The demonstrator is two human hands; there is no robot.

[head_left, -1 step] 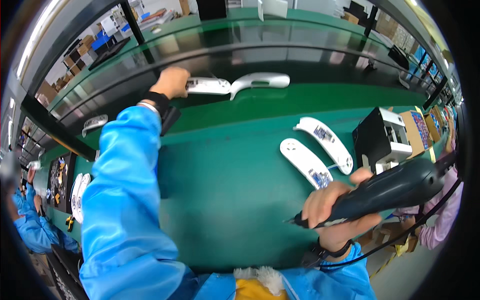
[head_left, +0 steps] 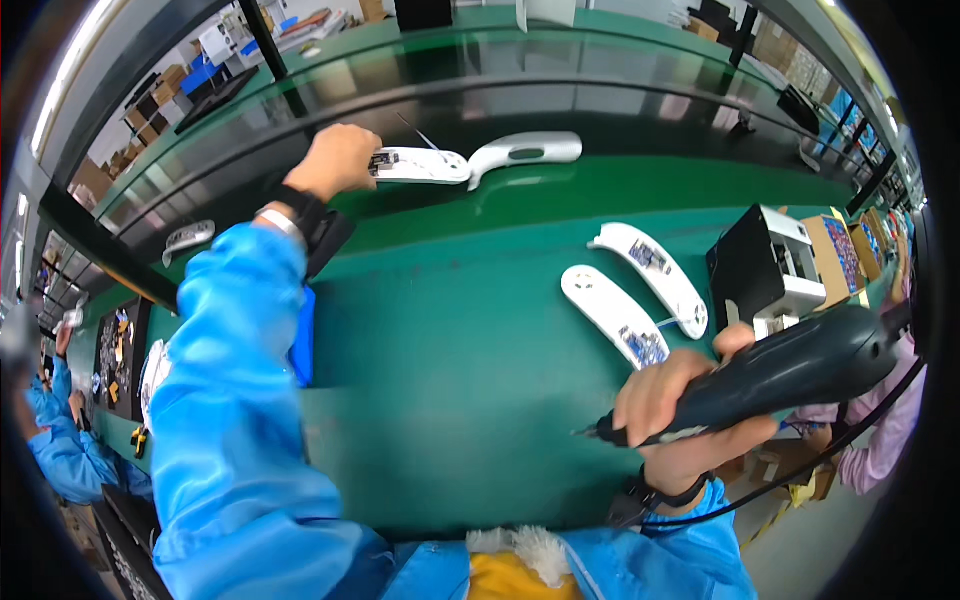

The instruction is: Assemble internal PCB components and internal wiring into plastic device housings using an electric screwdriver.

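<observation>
At the far side, my left hand (head_left: 340,160) is closed round the left end of a white curved plastic shell (head_left: 430,168) with a circuit board inside. A thin dark wire (head_left: 416,131) sticks up behind it. Touching or close to its right end is another white shell (head_left: 545,148) with an oval opening. My right hand (head_left: 660,395) grips a dark electric screwdriver (head_left: 810,365), its bit pointing left above the green bench. Beyond that hand lie two white shell halves, a nearer one (head_left: 603,308) and a farther one (head_left: 672,280), both holding electronics and linked by a wire.
A black and white boxy device (head_left: 745,262) stands at the right, beside a cardboard box (head_left: 825,250) of small coloured parts. A blue object (head_left: 303,340) shows beside my left forearm. Farther left are a dark parts tray (head_left: 118,355) and a person in blue (head_left: 75,465).
My left hand has shifted slightly left and farther away. The dark wire behind the shell and more of the blue object now show. My right hand has barely moved.
</observation>
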